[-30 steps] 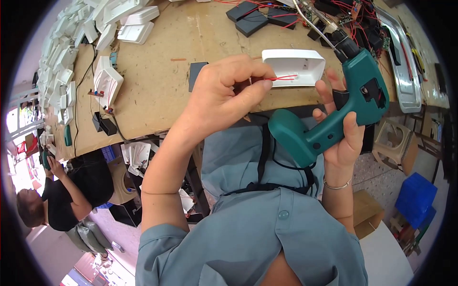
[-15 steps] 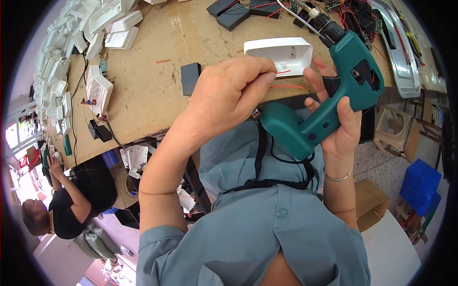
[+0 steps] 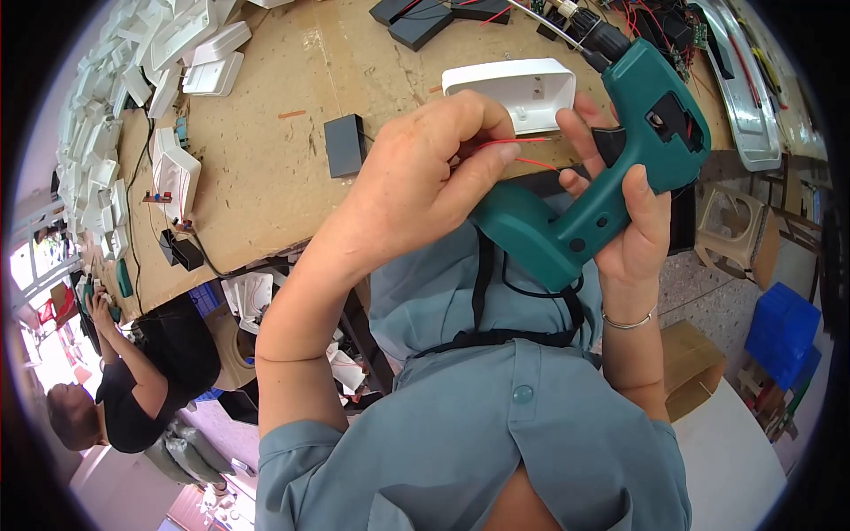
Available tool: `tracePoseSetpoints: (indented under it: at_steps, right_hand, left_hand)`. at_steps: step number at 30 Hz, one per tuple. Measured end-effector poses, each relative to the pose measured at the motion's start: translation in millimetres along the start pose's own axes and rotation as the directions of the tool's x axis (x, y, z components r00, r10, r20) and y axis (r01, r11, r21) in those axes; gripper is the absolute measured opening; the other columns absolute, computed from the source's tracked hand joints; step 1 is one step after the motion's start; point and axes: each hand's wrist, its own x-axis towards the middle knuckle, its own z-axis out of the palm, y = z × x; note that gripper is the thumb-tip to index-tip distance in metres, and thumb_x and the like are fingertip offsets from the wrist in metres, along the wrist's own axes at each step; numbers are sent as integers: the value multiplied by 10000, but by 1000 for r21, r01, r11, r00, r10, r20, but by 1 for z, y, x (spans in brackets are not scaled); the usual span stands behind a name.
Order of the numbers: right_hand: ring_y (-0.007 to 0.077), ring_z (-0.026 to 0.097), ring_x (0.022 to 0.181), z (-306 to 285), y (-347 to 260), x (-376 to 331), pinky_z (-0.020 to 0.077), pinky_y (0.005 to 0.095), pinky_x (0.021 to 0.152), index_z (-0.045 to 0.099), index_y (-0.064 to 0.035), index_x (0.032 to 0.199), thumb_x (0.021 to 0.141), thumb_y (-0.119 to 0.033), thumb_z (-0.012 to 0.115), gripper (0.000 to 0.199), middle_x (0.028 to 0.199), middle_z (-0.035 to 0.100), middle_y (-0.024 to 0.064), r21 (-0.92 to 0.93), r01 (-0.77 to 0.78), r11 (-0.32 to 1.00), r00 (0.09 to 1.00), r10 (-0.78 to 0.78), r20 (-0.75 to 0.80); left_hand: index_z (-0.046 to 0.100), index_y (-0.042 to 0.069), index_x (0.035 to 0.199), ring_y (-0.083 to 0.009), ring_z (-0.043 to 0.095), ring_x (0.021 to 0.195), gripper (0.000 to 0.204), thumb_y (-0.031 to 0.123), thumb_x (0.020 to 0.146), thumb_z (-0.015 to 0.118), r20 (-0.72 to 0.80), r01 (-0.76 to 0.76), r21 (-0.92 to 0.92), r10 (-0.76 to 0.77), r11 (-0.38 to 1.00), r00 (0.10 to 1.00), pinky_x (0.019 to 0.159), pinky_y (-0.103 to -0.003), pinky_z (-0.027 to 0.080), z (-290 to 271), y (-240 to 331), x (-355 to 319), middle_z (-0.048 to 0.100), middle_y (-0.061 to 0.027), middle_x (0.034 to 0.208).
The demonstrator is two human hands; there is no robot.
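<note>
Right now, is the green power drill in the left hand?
No, the right hand holds the green power drill; the left hand pinches red wires.

1 co-worker [image 3: 131, 416] in black

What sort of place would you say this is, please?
Probably a small assembly workshop: the right hand holds a green power tool, white plastic housings are heaped on the workbench, and another person is farther along it.

Grey-blue short-sleeved shirt [image 3: 425, 425], round blue-green button [image 3: 523, 395] on its front, black strap [image 3: 505, 338] across the waist, thin silver bracelet [image 3: 628, 324] at right
</note>
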Motion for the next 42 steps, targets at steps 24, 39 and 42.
tracePoseSetpoints:
  at_steps: [24, 39, 42]
  right_hand:
    - [352, 349, 1238, 2, 0, 4, 495, 391, 835, 221, -25, 1352, 856, -215, 561, 631, 1324, 338, 235, 1, -30, 1000, 999, 30, -41]
    - [234, 546, 1006, -23, -38, -54, 520, 293, 650, 230, 23, 1336, 766, -268, 686, 785, 1309, 359, 241, -395, 170, 903, 973, -218, -79]
    - [178, 579, 799, -22, -39, -76, 485, 246, 579, 297, 53, 1289, 704, -335, 736, 828, 1229, 452, 237, -515, 121, 849, 953, -244, -179]
  left_hand:
    - [602, 20, 810, -173, 514, 560, 106, 5, 713, 644, -117, -172, 319, 219, 932, 969, 496, -265, 416, 14, 10, -1, 534, -61, 702]
    - [607, 31, 775, -142, 484, 575, 119, 12, 681, 677, -322, -174, 291, 268, 941, 908, 505, -251, 382, 38, 5, -3, 526, -42, 658]
    - [599, 79, 767, -187, 493, 568, 117, 69, 669, 663, -379, -192, 489, 406, 851, 832, 613, -304, 350, 44, -6, 6, 476, -22, 642]
